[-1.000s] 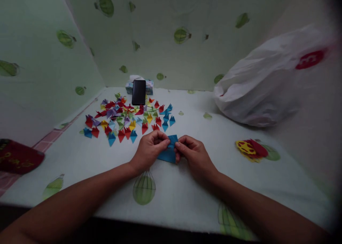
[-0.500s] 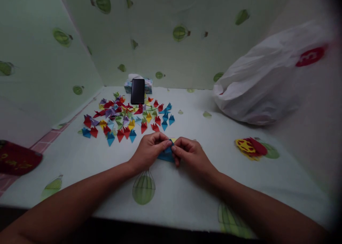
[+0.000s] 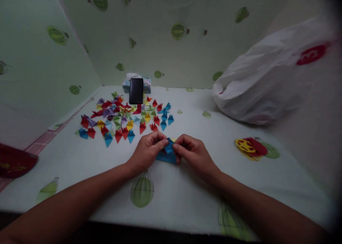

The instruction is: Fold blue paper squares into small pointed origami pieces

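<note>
Over the pale table (image 3: 184,197), our left hand (image 3: 149,149) and right hand (image 3: 195,154) both pinch blue paper (image 3: 166,157); bright folded pieces (image 3: 129,125) lie scattered beyond, phone (image 3: 136,90) behind.

My blue paper (image 3: 166,158) looks matt, creased — the far phone (image 3: 136,91) smooth — the bag (image 3: 256,83) at right, crinkled thin plastic.

Blue paper (image 3: 170,146): small, visibly creased, pointed corner up, pinched at its sides between the thumbs and fingers of both hands, left (image 3: 146,149) and right (image 3: 194,153). Flat blue section (image 3: 166,157) shows right below, lower edge straight, partly hidden by fingers; can't tell if it's the same sheet.
</note>
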Demonstrator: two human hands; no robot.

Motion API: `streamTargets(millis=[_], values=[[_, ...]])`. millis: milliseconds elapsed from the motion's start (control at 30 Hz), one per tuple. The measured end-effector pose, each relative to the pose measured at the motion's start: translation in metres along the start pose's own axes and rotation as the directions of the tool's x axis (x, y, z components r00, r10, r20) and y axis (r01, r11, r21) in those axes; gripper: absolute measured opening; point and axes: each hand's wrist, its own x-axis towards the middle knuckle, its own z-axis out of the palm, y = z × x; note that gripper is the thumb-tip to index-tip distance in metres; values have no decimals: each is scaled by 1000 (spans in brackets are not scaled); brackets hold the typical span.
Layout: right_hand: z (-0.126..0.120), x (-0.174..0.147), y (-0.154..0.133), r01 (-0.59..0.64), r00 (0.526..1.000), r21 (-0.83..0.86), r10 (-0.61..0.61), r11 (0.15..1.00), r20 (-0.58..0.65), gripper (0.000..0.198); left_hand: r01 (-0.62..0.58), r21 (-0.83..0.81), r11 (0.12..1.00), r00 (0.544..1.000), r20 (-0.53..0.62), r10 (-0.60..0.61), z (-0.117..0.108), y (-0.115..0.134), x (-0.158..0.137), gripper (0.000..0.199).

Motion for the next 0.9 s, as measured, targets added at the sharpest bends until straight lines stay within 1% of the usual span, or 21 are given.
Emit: streamTargets(millis=[67,167,233,300,333,367,400,433,467,500,533,567,633,700,733,767,833,900], values=[[0,-1,-1,-2,1000,6,2,1000,0,23,-20,11,1000,1000,-6,20,0,0,-1,21],[1,-1,-2,-24,1000,31,24,999,2,24,-16,28,999,1000,0,16,0,0,-1,22],[1,0,-1,-44,999,55,44,998,1,25,-32,82,996,999,10,31,0,-1,-2,22],[1,0,-1,-74,997,99,76,992,-11,26,-118,196,974,993,-3,121,-1,-2,-1,17],[1,1,-1,-91,995,131,94,987,-21,26,-190,272,943,979,-15,202,-2,-2,-1,15],[1,1,-1,-108,993,172,116,979,-33,27,-275,357,893,954,-13,299,-3,-2,-1,15],[1,2,-2,-127,989,221,140,967,-42,27,-364,437,823,917,10,400,-4,-3,0,19],[0,2,-2,-148,985,279,168,949,-46,26,-446,503,741,872,56,486,-5,-3,0,26],[0,3,-3,-174,979,341,200,924,-40,25,-515,548,660,828,117,549,-6,-4,1,33],[0,3,-4,-208,972,401,235,892,-19,25,-568,573,591,790,177,588,-7,-4,1,37],[0,3,-4,-248,962,453,271,856,13,24,-607,583,539,760,231,607,-8,-5,2,37],[0,3,-5,-290,951,491,304,822,53,24,-632,584,509,742,266,616,-8,-5,2,32],[0,3,-6,-359,930,524,342,772,133,24,-651,573,497,727,281,627,-9,-5,2,19],[0,2,-6,-388,921,519,341,761,189,26,-647,551,527,732,254,633,-9,-2,0,15],[1,2,-6,-371,928,510,321,776,188,27,-632,536,560,747,228,624,-9,-1,0,14],[1,2,-5,-330,944,492,288,806,160,29,-601,520,607,775,194,601,-8,1,-1,12],[1,2,-4,-194,981,399,189,896,54,31,-481,465,743,864,109,491,-7,4,-2,9],[1,2,-3,-61,997,249,70,967,-28,28,-293,346,891,954,44,296,-5,6,-2,10]])
